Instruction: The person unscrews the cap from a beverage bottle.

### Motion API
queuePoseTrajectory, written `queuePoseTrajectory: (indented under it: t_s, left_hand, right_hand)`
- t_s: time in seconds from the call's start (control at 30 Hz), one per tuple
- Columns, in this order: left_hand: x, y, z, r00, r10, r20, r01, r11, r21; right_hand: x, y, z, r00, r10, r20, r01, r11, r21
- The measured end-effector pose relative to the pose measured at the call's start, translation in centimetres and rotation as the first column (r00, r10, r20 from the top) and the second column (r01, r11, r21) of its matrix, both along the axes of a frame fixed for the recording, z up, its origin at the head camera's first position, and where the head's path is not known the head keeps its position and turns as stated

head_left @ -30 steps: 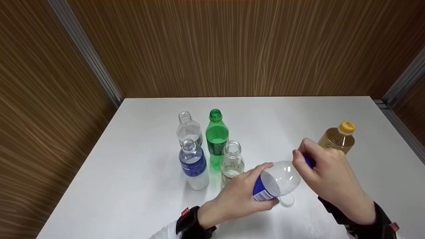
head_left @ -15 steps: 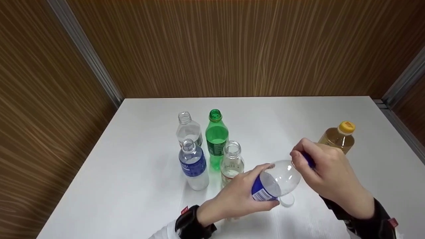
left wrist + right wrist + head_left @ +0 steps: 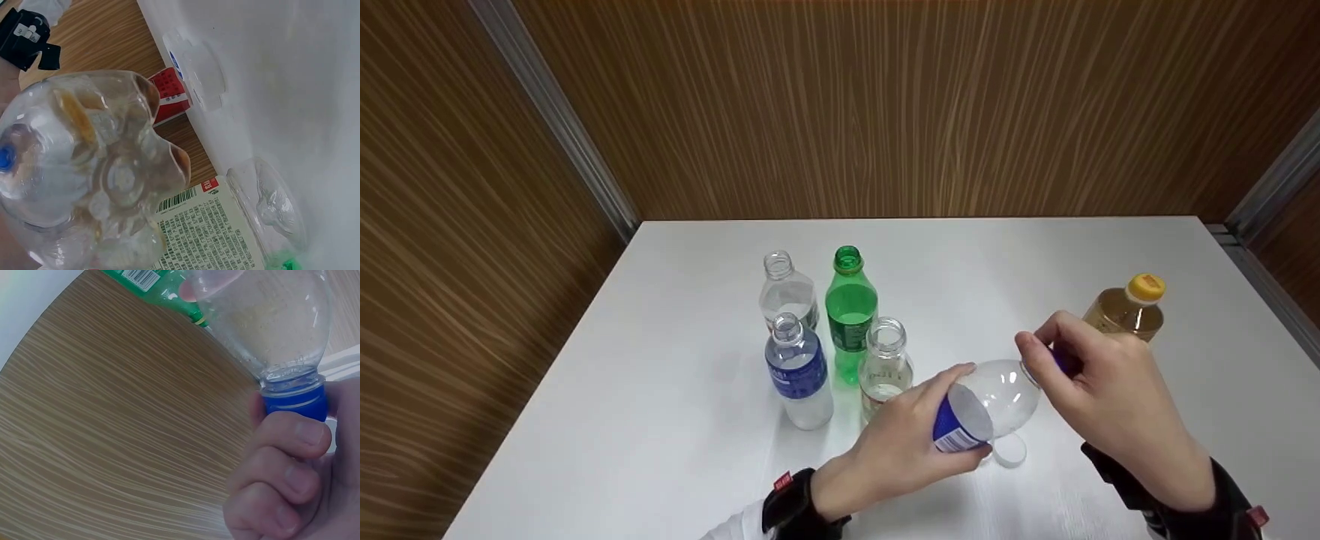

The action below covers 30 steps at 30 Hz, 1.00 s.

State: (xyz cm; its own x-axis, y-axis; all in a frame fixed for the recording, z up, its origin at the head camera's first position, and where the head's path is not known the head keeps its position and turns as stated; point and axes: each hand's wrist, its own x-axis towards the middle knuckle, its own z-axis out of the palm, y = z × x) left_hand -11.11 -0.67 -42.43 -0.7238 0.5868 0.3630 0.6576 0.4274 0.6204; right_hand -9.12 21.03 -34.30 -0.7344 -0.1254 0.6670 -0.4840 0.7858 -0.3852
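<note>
Gripping on both sides: left hand (image 3: 904, 446) has fingers round the tilted clear plastic bottle with blue label (image 3: 1003, 397); right hand (image 3: 1102, 394) has fingers curled on its blue plastic screw cap (image 3: 298, 404). Right thumb slightly higher than half a second ago, baring more clear neck; bottle barely shifted. Cap at the neck, so I judge the twist unfinished. Below, between both sets of fingers: round white cap (image 3: 1009, 451) on white counter (image 3: 645, 390). Beyond left fingers, uncapped green plastic bottle (image 3: 851, 311); beyond right, amber-filled bottle with yellow cap (image 3: 1125, 313).
</note>
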Motion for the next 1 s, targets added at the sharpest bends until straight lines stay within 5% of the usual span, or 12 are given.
queuePoseTrajectory:
  t_s: [0.23,0.43,0.6,0.83,1.0]
  left_hand:
    - [0.0,0.0,0.0,0.998,-0.029,0.057,0.028,1.000,0.015]
    - [-0.2,-0.2,0.2,0.989,-0.039,0.145,0.036,0.999,0.022]
    - [-0.4,-0.4,0.5,0.968,-0.065,0.243,0.057,0.998,0.040]
    - [-0.6,-0.5,0.5,0.965,-0.091,0.245,0.080,0.995,0.053]
    - [-0.5,-0.5,0.4,0.968,-0.087,0.236,0.078,0.996,0.049]
  right_hand:
    - [-0.3,0.2,-0.2,0.999,0.034,-0.029,-0.033,0.999,0.011]
    - [-0.9,0.5,-0.5,0.987,0.140,-0.080,-0.138,0.990,0.021]
    - [-1.8,1.0,-0.8,0.950,0.275,-0.150,-0.273,0.961,0.033]
    - [-2.6,1.4,-1.1,0.888,0.393,-0.237,-0.383,0.919,0.089]
    - [-2.2,1.4,-1.1,0.935,0.313,-0.164,-0.304,0.949,0.080]
